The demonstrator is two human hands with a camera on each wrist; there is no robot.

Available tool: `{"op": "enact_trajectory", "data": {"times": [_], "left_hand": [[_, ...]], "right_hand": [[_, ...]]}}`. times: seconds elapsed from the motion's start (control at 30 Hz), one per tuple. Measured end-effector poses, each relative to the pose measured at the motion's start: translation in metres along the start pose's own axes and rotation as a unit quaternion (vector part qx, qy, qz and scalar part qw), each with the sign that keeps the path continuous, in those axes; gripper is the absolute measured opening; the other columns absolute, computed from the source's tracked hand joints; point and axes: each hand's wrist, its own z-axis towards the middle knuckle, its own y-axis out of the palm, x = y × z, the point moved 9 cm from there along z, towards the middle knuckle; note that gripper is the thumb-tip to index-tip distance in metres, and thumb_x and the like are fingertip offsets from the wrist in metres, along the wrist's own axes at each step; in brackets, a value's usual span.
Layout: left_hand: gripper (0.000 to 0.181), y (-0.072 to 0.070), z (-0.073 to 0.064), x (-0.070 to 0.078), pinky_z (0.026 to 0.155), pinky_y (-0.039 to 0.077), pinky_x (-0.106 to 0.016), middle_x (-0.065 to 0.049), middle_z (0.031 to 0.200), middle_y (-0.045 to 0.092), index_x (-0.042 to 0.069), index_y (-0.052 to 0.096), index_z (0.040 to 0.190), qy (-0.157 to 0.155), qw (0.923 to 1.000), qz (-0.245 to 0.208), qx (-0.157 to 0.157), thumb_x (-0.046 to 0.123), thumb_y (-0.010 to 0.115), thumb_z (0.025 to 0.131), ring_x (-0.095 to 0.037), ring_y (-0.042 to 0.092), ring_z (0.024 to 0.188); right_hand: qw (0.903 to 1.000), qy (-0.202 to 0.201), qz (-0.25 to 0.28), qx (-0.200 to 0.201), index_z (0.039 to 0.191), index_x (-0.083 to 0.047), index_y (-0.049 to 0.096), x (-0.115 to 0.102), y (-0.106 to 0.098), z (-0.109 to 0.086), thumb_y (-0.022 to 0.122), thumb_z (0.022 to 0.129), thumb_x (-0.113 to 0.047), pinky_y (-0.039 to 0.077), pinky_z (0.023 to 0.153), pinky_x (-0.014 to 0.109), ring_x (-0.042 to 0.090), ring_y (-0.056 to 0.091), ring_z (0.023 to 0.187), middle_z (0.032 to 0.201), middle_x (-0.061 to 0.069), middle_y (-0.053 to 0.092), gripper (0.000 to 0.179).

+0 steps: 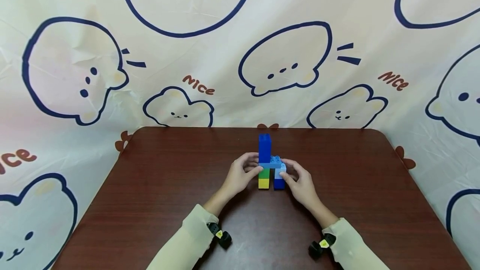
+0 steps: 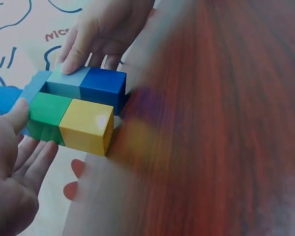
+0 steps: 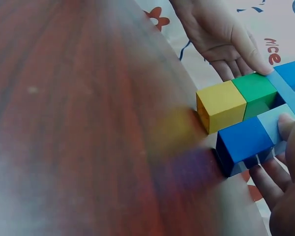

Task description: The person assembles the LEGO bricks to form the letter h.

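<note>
A toy building-block structure stands upright on the table, shaped like an arch with a tower. Its left leg has a yellow block [image 2: 88,123] under a green block [image 1: 264,173]; its right leg has a dark blue block [image 3: 243,142] under a light blue block [image 1: 278,173]. A medium-blue brick [image 1: 271,165] bridges both legs, and a blue tower [image 1: 264,147] rises above its left end. My left hand [image 1: 241,173] pinches the left side, thumb where green meets the bridge. With thumb on the light blue block, my right hand [image 1: 303,183] grips the right leg.
The dark brown wooden table [image 1: 157,220] reflects the blocks. Behind and beside it hangs a pale cloth [image 1: 225,61] with cartoon outlines, meeting the table's far edge. Each wrist wears a black strap with a small device [image 1: 221,236].
</note>
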Motion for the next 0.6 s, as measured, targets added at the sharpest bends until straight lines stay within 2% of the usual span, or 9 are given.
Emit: {"op": "enact_trajectory", "data": {"times": [0.13,0.23,0.4,0.6], "left_hand": [[0.044,0.0,0.002,-0.003,0.091,0.057,-0.039,-0.019,0.119,0.068,-0.001,0.057,0.137,0.006,0.9999,-0.009,0.007,0.005,0.071,0.095,-0.032,0.068,0.107],[0.049,-0.001,0.001,-0.006,0.092,0.056,-0.042,-0.021,0.124,0.066,-0.002,0.054,0.141,0.007,0.9998,-0.015,0.01,0.003,0.071,0.095,-0.034,0.067,0.109],[0.051,-0.002,0.0,-0.01,0.092,0.056,-0.036,-0.022,0.134,0.058,-0.006,0.051,0.144,-0.004,0.9999,0.004,0.016,0.001,0.068,0.096,-0.034,0.065,0.113],[0.045,-0.003,0.0,-0.016,0.09,0.057,-0.034,-0.023,0.128,0.059,-0.01,0.056,0.138,-0.02,0.999,0.032,0.022,0.003,0.069,0.096,-0.034,0.064,0.113]], "right_hand": [[0.9998,0.02,-0.003,-0.006,0.139,-0.007,0.063,0.015,0.0,0.006,0.069,0.098,-0.013,0.056,0.087,0.026,0.026,0.066,0.109,0.125,0.014,0.069,0.042],[0.9994,0.031,-0.008,-0.015,0.141,-0.008,0.062,0.018,0.002,0.009,0.069,0.098,-0.014,0.056,0.092,0.036,0.028,0.065,0.114,0.13,0.015,0.067,0.043],[0.9983,0.051,-0.016,-0.022,0.14,-0.007,0.062,0.023,0.007,0.012,0.069,0.099,-0.017,0.056,0.093,0.042,0.03,0.064,0.117,0.133,0.015,0.066,0.043],[0.9969,0.07,-0.033,-0.014,0.136,-0.006,0.065,0.03,0.011,0.012,0.07,0.098,-0.023,0.051,0.1,0.05,0.032,0.061,0.123,0.134,0.015,0.066,0.042]]}}
